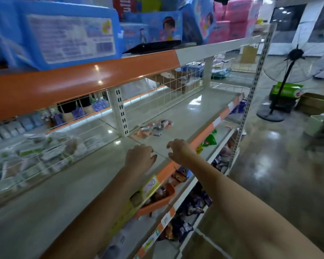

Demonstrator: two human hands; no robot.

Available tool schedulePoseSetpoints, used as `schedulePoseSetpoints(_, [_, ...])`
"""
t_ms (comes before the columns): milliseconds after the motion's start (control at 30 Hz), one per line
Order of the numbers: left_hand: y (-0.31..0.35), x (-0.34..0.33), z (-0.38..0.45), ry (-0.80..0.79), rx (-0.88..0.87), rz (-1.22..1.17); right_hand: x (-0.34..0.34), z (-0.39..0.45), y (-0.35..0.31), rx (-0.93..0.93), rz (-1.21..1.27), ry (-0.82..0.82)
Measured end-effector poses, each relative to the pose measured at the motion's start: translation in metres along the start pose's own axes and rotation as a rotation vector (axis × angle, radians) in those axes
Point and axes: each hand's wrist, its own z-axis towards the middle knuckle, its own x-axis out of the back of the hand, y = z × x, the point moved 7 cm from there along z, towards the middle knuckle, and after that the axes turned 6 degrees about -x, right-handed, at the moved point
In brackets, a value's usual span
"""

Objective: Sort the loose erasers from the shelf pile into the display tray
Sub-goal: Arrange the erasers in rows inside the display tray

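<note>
A small pile of loose wrapped erasers (152,128) in red, white and orange lies on the grey shelf board (185,113), just right of the perforated upright. My left hand (139,156) and my right hand (180,149) hover side by side over the shelf's front part, short of the pile, fingers loosely curled, holding nothing. A clear display tray (34,156) with packed goods stands on the shelf at the left. The whole picture is motion-blurred.
An orange-fronted shelf (79,81) hangs overhead with blue packages (52,32) on it. Wire mesh (168,85) backs the shelf. Lower shelves hold an orange basket (157,202) and snack packs. A standing fan (286,71) and cardboard boxes (314,102) stand on the floor at right.
</note>
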Motion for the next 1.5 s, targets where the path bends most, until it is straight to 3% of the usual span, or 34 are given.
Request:
schedulePoseSetpoints(233, [-0.009, -0.027, 0.089, 0.058, -0.086, -0.032, -0.006, 0.076, 0.052, -0.061, 0.040, -0.027])
schedulePoseSetpoints(500, [-0.050, -0.062, 0.139, -0.030, 0.044, -0.066, -0.017, 0.135, 0.077, -0.054, 0.137, -0.070])
schedulePoseSetpoints(600, [-0.058, -0.064, 0.145, 0.041, 0.069, -0.128, -0.024, 0.154, 0.071, 0.000, 0.155, -0.086])
schedulePoseSetpoints(800, [-0.071, -0.096, 0.148, -0.064, 0.185, -0.159, -0.040, 0.182, 0.043, 0.141, 0.128, -0.117])
schedulePoseSetpoints(933, [-0.076, -0.095, 0.149, 0.025, 0.287, -0.257, -0.045, 0.197, 0.039, 0.181, 0.147, -0.035])
schedulePoseSetpoints(1133, [-0.074, -0.091, 0.157, 0.088, 0.549, -0.169, -0.057, 0.209, 0.039, 0.243, 0.196, 0.024])
schedulePoseSetpoints(1333, [-0.073, -0.098, 0.156, 0.200, 0.682, -0.194, -0.057, 0.219, 0.047, 0.299, 0.316, 0.010])
schedulePoseSetpoints(1500, [-0.071, -0.094, 0.129, 0.336, 0.773, -0.462, -0.045, 0.218, 0.056, 0.253, 0.568, -0.048])
